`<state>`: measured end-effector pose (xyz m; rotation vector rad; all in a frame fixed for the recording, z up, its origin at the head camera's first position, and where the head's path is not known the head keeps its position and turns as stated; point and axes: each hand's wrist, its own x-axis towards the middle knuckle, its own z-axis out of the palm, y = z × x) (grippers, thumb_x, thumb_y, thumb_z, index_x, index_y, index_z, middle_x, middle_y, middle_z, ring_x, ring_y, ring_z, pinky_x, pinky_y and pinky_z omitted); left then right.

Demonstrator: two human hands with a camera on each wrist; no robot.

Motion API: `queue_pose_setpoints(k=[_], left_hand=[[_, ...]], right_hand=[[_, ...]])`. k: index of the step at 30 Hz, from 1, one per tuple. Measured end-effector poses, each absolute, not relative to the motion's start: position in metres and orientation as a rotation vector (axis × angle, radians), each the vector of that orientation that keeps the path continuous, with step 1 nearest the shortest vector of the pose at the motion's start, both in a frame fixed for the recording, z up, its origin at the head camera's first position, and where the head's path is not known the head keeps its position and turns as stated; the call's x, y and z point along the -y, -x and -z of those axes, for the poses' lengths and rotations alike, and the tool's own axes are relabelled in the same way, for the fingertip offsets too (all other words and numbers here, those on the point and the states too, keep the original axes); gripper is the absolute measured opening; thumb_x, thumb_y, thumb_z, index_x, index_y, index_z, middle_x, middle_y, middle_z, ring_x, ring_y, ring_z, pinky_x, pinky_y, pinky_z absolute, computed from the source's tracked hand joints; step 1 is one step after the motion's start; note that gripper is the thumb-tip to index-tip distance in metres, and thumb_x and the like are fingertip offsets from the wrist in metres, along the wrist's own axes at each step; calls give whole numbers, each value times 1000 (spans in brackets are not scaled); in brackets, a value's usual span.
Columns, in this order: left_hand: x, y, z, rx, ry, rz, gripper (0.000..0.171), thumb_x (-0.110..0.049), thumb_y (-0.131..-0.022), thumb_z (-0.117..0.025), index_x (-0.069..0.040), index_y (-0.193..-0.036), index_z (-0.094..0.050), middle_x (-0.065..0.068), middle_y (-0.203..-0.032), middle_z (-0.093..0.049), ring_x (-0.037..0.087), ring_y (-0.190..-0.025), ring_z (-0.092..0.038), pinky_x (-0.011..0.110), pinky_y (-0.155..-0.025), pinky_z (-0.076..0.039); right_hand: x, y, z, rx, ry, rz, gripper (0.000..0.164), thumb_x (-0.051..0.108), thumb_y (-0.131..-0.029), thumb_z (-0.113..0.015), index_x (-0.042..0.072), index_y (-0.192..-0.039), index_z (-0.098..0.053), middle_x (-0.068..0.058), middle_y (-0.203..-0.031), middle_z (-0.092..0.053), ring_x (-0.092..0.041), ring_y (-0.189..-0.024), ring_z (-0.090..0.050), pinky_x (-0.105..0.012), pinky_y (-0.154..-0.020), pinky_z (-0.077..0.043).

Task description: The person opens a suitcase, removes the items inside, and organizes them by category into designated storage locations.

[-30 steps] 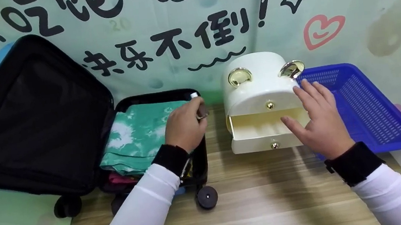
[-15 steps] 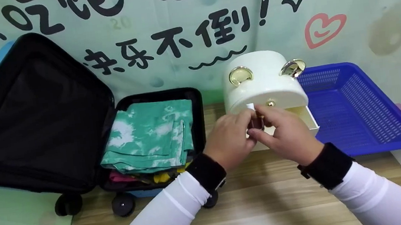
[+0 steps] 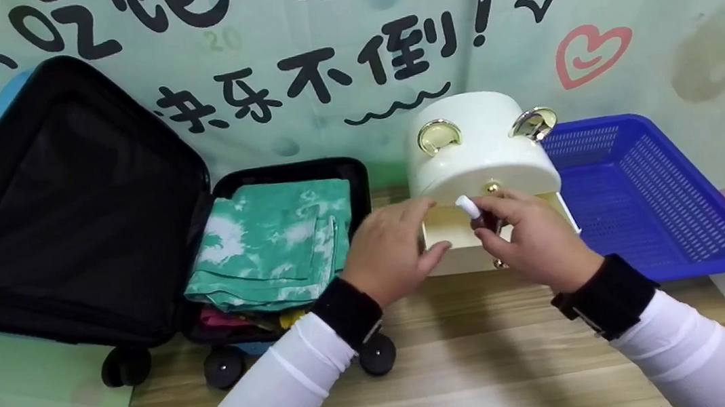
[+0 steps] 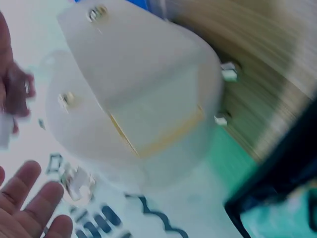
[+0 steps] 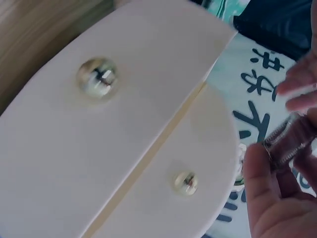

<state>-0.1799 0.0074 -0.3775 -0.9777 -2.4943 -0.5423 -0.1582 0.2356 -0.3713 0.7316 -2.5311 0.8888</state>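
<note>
My right hand (image 3: 534, 238) pinches a small nail polish bottle (image 3: 470, 208) with a white cap and a dark red-brown body. It holds the bottle over the pulled-out lower drawer (image 3: 447, 261) of a white rounded cabinet (image 3: 467, 163) with gold ear shapes. In the right wrist view the ribbed, see-through body of the bottle (image 5: 292, 139) shows between thumb and fingers. Left of the bottle, my left hand (image 3: 388, 252) is empty, fingers and thumb spread apart, near the drawer's left corner. The visible part of the drawer's inside is bare.
At left an open suitcase (image 3: 78, 195) holds a folded green tie-dye cloth (image 3: 271, 241) above pink and yellow cloth. A blue plastic basket (image 3: 669, 196) stands right of the cabinet. Behind hangs a printed backdrop (image 3: 327, 132); everything stands on a wooden table (image 3: 450, 371).
The left hand brought the nail polish bottle from over the suitcase to the cabinet. The right hand took it there, and the left hand let go and drew back leftward.
</note>
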Motion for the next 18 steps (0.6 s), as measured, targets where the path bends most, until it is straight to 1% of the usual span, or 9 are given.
queue_pose_setpoints(k=[2,5,7,9,11,14,18], left_hand=[[6,184,379,2553,920,517,61,-54,-90,-57,-12,-134,-49,4,-126,-59,24,-121,-51,42,-103,-35],[27,189,383,2687,804,455,77,-67,-88,-47,-15,-144,-41,7,-144,-45,31,-137,-31,47,-110,-21],[42,191,386,2775,719,402,88,-76,-84,-40,-17,-148,-34,9,-151,-34,34,-141,-21,50,-111,-15],[56,194,391,2841,637,362,95,-82,-80,-36,-19,-151,-30,10,-154,-26,37,-142,-13,52,-112,-10],[69,196,395,2881,569,343,99,-85,-77,-35,-20,-152,-27,12,-156,-22,39,-142,-8,54,-111,-7],[86,201,403,2924,491,317,103,-87,-75,-34,-20,-153,-25,15,-156,-18,42,-142,-4,57,-110,-6],[103,205,414,2991,404,280,108,-89,-72,-34,-21,-154,-22,17,-157,-15,44,-141,-3,60,-109,-5]], right_hand=[[-244,158,373,2556,-741,-877,36,6,-83,-71,6,-119,-67,3,-96,-60,-6,-78,-57,-26,-68,-49],[-255,156,375,2592,-760,-880,36,6,-84,-71,9,-120,-66,4,-97,-60,-7,-81,-56,-29,-72,-49],[-263,155,377,2622,-749,-878,34,6,-86,-70,11,-119,-66,5,-95,-61,-8,-83,-56,-31,-75,-48],[-270,155,379,2660,-715,-889,31,7,-88,-69,12,-118,-65,6,-92,-61,-9,-85,-57,-36,-79,-48],[-277,156,380,2698,-662,-906,28,8,-89,-68,12,-116,-64,5,-90,-63,-12,-86,-59,-39,-80,-48],[-285,160,381,2768,-574,-910,25,9,-91,-66,12,-115,-63,3,-92,-66,-17,-88,-63,-43,-79,-49],[-292,167,384,2876,-509,-886,22,12,-91,-66,11,-114,-65,-1,-93,-69,-21,-87,-65,-42,-74,-51]])
